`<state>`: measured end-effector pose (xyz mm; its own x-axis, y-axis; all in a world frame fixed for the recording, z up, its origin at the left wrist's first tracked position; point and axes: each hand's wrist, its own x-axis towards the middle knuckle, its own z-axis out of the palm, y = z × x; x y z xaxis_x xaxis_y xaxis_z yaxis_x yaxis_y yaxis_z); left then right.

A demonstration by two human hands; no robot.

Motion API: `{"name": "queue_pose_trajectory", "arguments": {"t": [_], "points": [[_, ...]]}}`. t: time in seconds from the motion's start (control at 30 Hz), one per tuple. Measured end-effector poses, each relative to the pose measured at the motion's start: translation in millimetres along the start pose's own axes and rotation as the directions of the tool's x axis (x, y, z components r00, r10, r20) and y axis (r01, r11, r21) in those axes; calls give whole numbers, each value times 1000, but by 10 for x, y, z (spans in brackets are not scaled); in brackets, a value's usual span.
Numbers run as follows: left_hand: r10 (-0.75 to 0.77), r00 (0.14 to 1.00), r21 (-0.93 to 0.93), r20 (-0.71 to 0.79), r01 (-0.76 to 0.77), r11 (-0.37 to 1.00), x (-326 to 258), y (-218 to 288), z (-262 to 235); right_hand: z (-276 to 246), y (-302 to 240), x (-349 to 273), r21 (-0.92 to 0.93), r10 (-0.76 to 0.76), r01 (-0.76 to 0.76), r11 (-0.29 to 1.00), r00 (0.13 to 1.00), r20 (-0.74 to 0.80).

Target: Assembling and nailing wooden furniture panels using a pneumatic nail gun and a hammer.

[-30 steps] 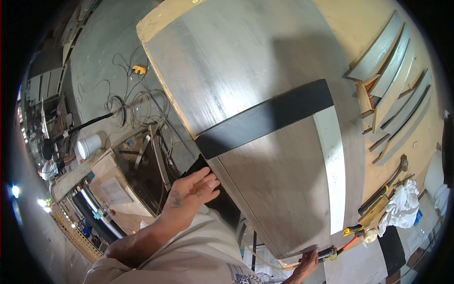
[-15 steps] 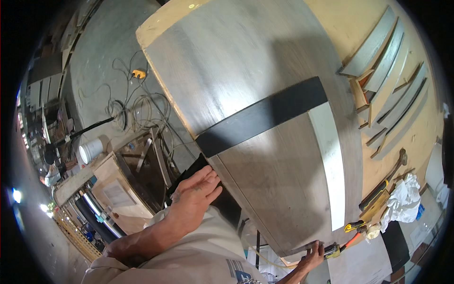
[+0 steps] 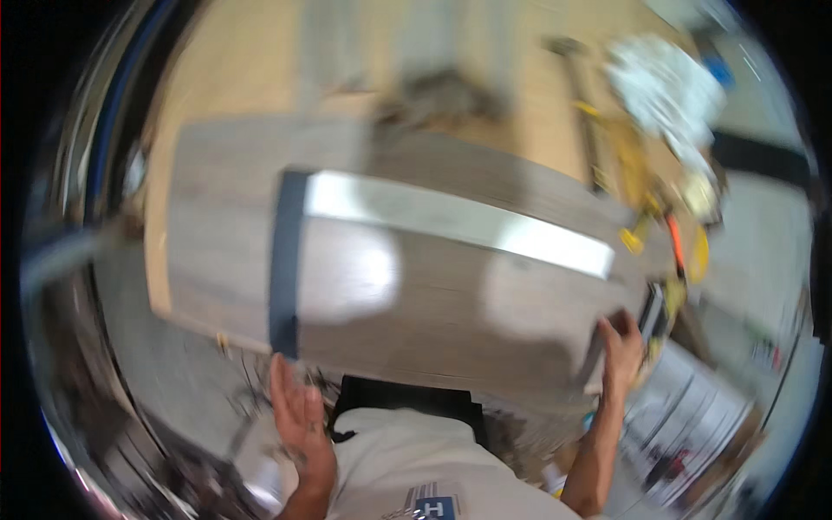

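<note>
Pale bench (image 3: 234, 69) spreads out beyond a worker's hands. From left: an open left hand (image 3: 303, 420), fingers extended, at a black strip's (image 3: 286, 260) near end; a grey-brown panel (image 3: 433, 321), just ahead of and between both hands, apparently stiff and heavy, best held by opposite edges; a white strip (image 3: 468, 227) farther off; a right hand (image 3: 621, 354), fingers bent at the panel's right end, grip unclear.

Motion blur smears the hammer (image 3: 586, 121), the cloth (image 3: 663, 95) and the strips (image 3: 429, 39); the upper edge crops the strips. The lower edge crops both forearms (image 3: 594, 468). Contact between the left hand (image 3: 301, 416) and the panel (image 3: 433, 321) is indistinct. The grip of the right hand (image 3: 621, 351) is unclear.
</note>
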<state>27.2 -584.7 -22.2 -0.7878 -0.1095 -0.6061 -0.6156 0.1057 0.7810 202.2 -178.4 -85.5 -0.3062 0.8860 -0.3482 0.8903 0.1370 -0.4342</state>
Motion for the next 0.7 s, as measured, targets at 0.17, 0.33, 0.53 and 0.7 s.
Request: {"name": "queue_pose_trajectory", "arguments": {"t": [0.17,0.33,0.53,0.7], "points": [[296,587,321,753,-722,613,-119,214,1251,56,556,-464,458,-12,37,888,998,-58],[374,165,142,913,-986,90,-565,-569,3278,-17,1082,-1060,172,-216,243,955,963,-162],[430,151,222,890,-968,-119,-764,-1148,4104,-51,1499,-1145,298,-274,305,905,951,-139],[460,169,292,871,-933,-210,-646,-1287,4210,103,1794,-1034,294,-358,398,869,916,-181]]}}
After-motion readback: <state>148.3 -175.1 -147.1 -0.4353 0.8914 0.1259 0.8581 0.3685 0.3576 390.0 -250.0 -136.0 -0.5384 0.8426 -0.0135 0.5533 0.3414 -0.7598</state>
